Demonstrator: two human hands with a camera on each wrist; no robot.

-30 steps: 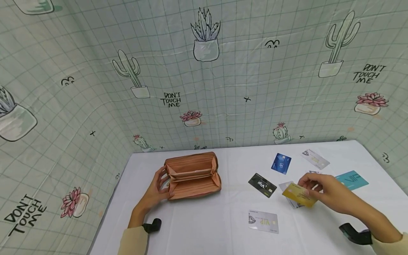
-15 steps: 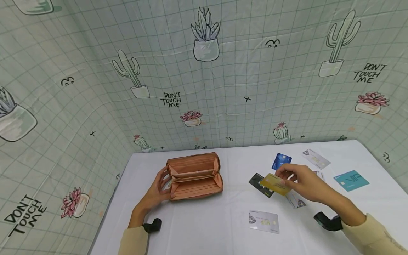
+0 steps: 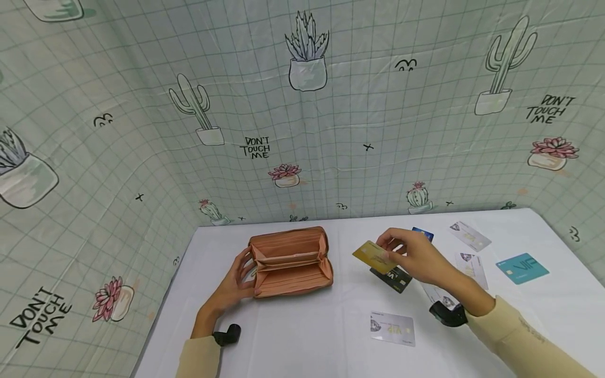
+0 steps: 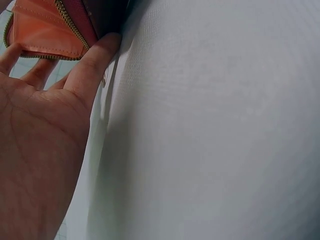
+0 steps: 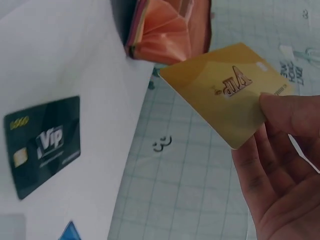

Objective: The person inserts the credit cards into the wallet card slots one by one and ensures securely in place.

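Desk (image 3: 307, 336): cloth (image 3: 350, 121) behind and to its left. On the desk, left of centre: wallet (image 3: 294, 278), left hand (image 3: 231, 285) at its left edge. Above the desk, right of the wallet: held card (image 3: 372, 256), in right hand (image 3: 413, 256). Lying right of the wallet: second card (image 3: 397, 281), partly behind the held card; third card (image 3: 426, 234), behind the right hand; fourth card (image 3: 470, 236), rear right; fifth card (image 3: 522, 268), rightmost; sixth card (image 3: 473, 269), between fifth and seventh; seventh card (image 3: 434, 294), partly under the right forearm (image 3: 468, 294); eighth card (image 3: 392, 328), foremost.
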